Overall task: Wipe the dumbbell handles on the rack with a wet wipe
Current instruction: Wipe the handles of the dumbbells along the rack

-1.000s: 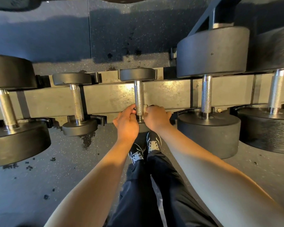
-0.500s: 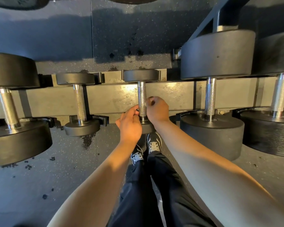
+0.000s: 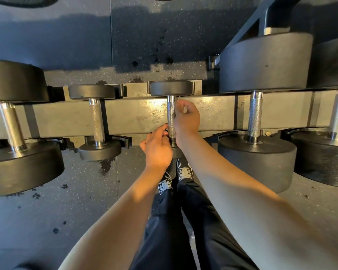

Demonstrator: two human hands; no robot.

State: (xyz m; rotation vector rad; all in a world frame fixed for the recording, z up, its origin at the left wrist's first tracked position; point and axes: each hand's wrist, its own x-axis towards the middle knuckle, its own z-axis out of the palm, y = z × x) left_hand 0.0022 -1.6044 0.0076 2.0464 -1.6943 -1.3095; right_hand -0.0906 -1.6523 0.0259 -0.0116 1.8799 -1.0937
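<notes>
**Both hands at the small centre dumbbell's handle**

The grey metal rack rail (image 3: 137, 115) runs across the frame from nine to three o'clock, carrying a row of dumbbells over the dark speckled rubber floor (image 3: 66, 45). The biggest black round-headed dumbbells sit at three o'clock (image 3: 261, 63) and at nine o'clock (image 3: 14, 82); a small black dumbbell with a knurled steel handle (image 3: 97, 121) rests between nine o'clock and the centre.

At the centre sits the small black dumbbell being cleaned, its far head (image 3: 171, 88) at twelve o'clock of the hands and its knurled silver handle (image 3: 171, 115) running straight toward the viewer across the rail.

The person's bare forearms reach in from six o'clock, above dark trousers (image 3: 174, 230) and black shoes with white laces (image 3: 184, 171).

The right hand (image 3: 186, 118) lies against the three o'clock side of the handle's upper half, fingers curled round a small pale scrap, seemingly the wet wipe (image 3: 184, 109); only a sliver of it shows. The left hand (image 3: 157, 147) is at the handle's near end, on its nine o'clock side, fingers bent and bunched together with the tips touching the bar just above the near head; whether they pinch anything cannot be told.
</notes>
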